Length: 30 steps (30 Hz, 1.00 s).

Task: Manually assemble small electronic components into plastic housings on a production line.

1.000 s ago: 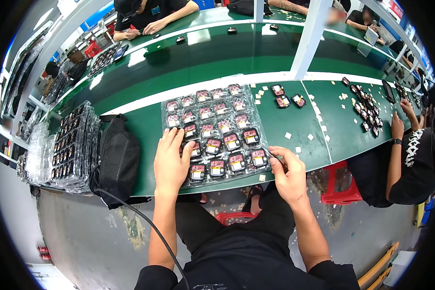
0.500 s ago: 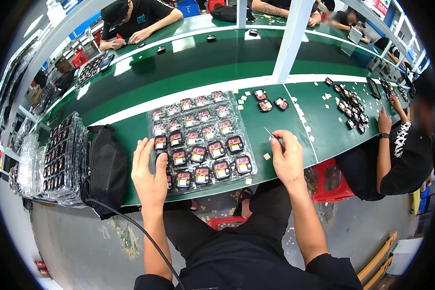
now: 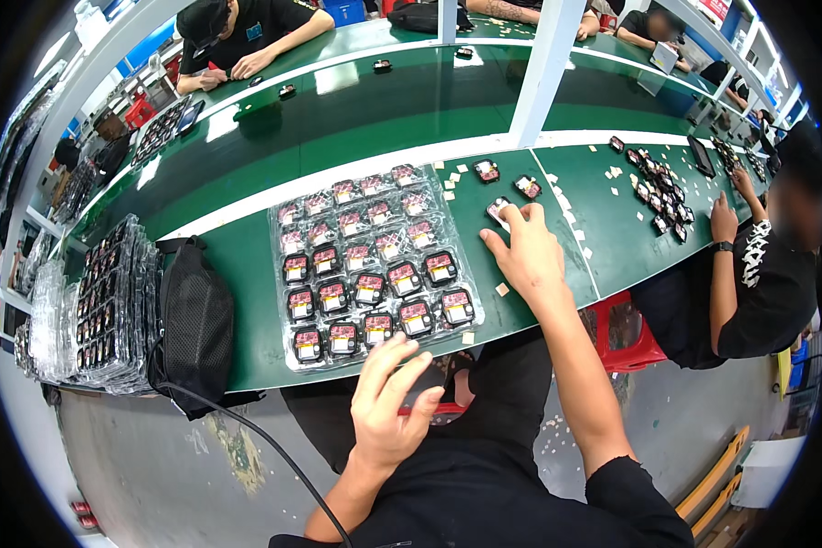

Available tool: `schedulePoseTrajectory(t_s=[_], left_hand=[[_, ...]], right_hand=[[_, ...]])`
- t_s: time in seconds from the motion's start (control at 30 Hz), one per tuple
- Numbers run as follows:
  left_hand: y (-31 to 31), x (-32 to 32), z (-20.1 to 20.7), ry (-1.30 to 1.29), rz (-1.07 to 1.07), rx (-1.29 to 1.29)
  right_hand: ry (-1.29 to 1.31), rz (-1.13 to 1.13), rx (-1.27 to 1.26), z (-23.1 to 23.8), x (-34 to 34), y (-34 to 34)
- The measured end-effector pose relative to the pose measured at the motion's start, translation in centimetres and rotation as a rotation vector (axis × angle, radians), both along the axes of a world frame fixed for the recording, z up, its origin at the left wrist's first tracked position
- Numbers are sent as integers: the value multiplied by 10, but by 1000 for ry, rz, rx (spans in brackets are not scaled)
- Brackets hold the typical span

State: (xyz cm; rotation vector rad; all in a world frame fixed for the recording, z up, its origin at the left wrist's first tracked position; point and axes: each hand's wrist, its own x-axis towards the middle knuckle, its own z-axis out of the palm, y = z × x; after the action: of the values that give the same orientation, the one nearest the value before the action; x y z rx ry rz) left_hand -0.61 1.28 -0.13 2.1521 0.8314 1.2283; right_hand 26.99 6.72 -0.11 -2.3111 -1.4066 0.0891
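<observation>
A clear plastic tray (image 3: pixel 470 274) lies on the green table in front of me, its pockets filled with small black cases that have red and white labels. To its right are a few loose black cases. My right hand (image 3: pixel 532 251) reaches over the nearest one, a small black case (image 3: pixel 497 210), with the fingertips on its right edge and the thumb held lower. The palm's underside is hidden. My left hand (image 3: pixel 388 402) hangs off the table's front edge, below the tray's near side, fingers apart and holding nothing.
Stacked filled trays (image 3: pixel 110 310) and a black mesh bag (image 3: pixel 196 306) stand at left. A white post (image 3: pixel 543 78) rises beyond the table. At right, a co-worker (image 3: pixel 749 283) sits near a pile of black cases (image 3: pixel 662 201). Small paper squares are scattered about.
My left hand has left the tray's left edge and drawn back toward me, rightward. My right hand has moved forward onto a loose case; the thin pointed tool it held no longer shows.
</observation>
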Motion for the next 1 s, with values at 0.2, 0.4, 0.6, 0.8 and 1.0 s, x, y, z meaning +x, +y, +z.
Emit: schedulePoseTrajectory(t_s=[0.2,0.4,0.6,0.8,1.0], left_hand=[[-13,8,-4,-27,-80,-83],[-14,8,-4,-88,-97,-262],[-6,16,-6,-500,-338,-866],[9,11,-1,-677,-643,-1201],[5,5,-5,-840,-739,-1369]], right_hand=[[59,89,161,-14,9,-20],[213,168,252,-8,0,-47],[351,387,419,33,-32,-95],[388,759,342,44,-52,-112],[421,805,413,32,-62,-113]])
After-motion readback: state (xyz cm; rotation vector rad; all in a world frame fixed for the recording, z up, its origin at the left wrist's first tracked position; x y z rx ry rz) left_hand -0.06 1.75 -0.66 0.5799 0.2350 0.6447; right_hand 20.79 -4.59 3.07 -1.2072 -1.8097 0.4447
